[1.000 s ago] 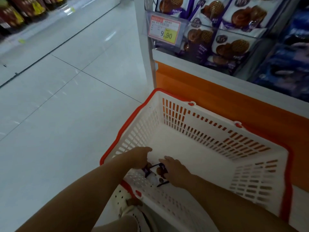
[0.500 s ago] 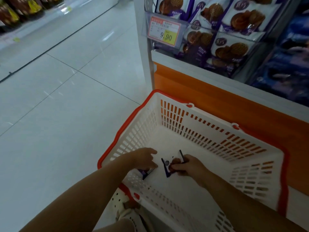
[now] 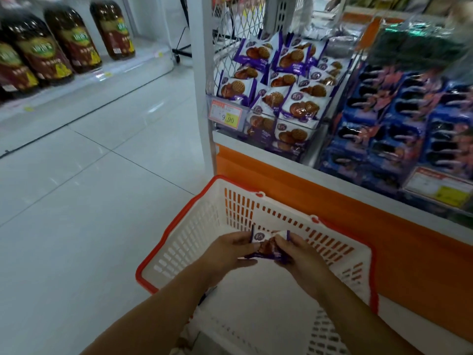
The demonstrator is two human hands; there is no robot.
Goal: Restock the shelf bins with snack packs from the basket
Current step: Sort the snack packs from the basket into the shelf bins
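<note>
Snack packs, white-purple wrap w/ brown biscuit print, are held above the basket, over its middle; can't tell if one pack or two. Basket has white slotted walls and a red rim. It sits on the floor, far wall just beside the orange shelf base.

Open room: wide tiled floor to the left, and free air between the hands and the shelf bin up ahead. A white upright post borders the bin's left side. Bin is piled w/ the same purple biscuit packs. Blue packs fill the next section to the right.

Price tag on the bin front reads "9.90"; other print is too small. A second tag below the blue packs is blurred. Brown bottles w/ green labels stand on a low shelf far left, text unreadable.

Left hand: fingers curled round the packs' left end. Right hand: fingers clamped on the right end. Packs span the gap between both hands.
</note>
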